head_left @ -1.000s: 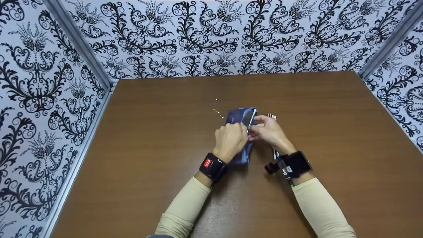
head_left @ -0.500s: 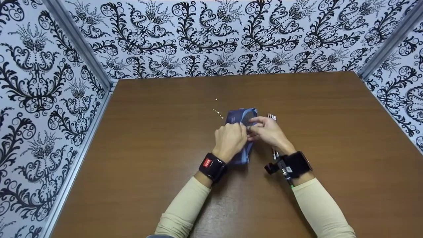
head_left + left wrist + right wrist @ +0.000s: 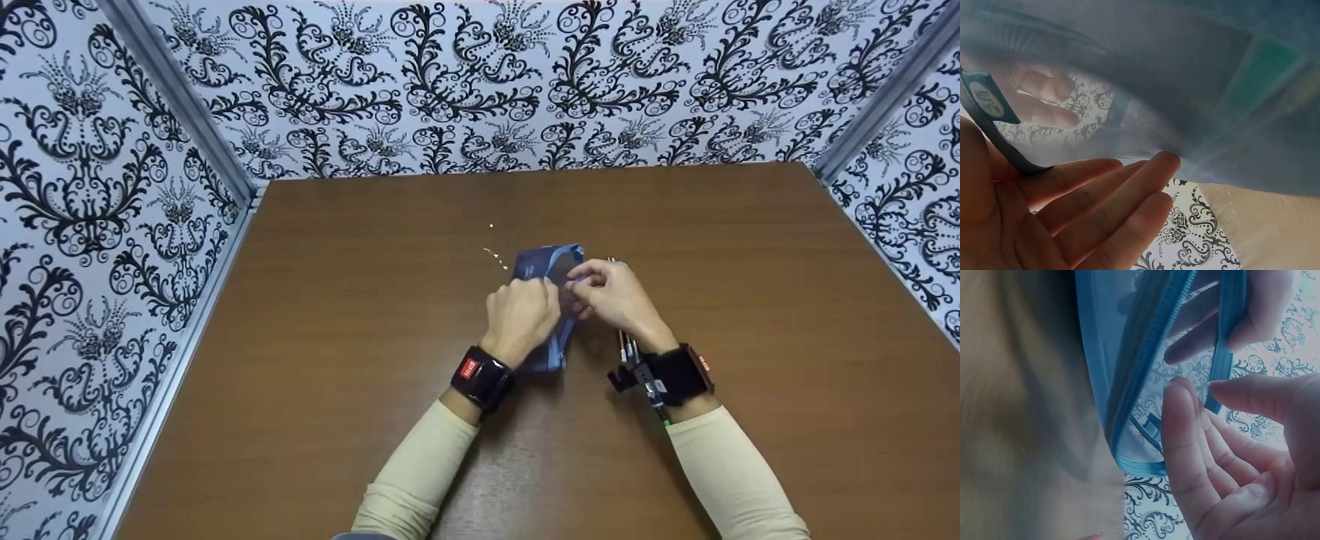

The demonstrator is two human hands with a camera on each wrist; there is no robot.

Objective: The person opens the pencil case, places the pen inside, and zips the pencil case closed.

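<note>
A dark blue zip pouch (image 3: 532, 259) with see-through mesh is up off its flat side in the middle of the table, its zipped mouth spread apart. My left hand (image 3: 521, 319) grips one edge of the mouth, fingers showing through the mesh in the right wrist view. Thumb and fingertips of my right hand (image 3: 619, 300) pinch at the blue edging (image 3: 1221, 343) of that mouth. A dark tab with a pale oval mark (image 3: 989, 97) hangs by the zip in the left wrist view, and a green patch (image 3: 1264, 73) shows through the mesh.
Several slim rods with silvery ends (image 3: 624, 349) lie partly under my right wrist. Small bright specks (image 3: 495, 257) lie beyond the pouch at left. The brown table (image 3: 360, 262) meets patterned walls (image 3: 465, 82) at its back and sides.
My right hand has shifted slightly right, drawing away from the left. The pouch's mouth has widened, and the bright zip edge near the right fingers has turned out of sight. The left hand holds still.
</note>
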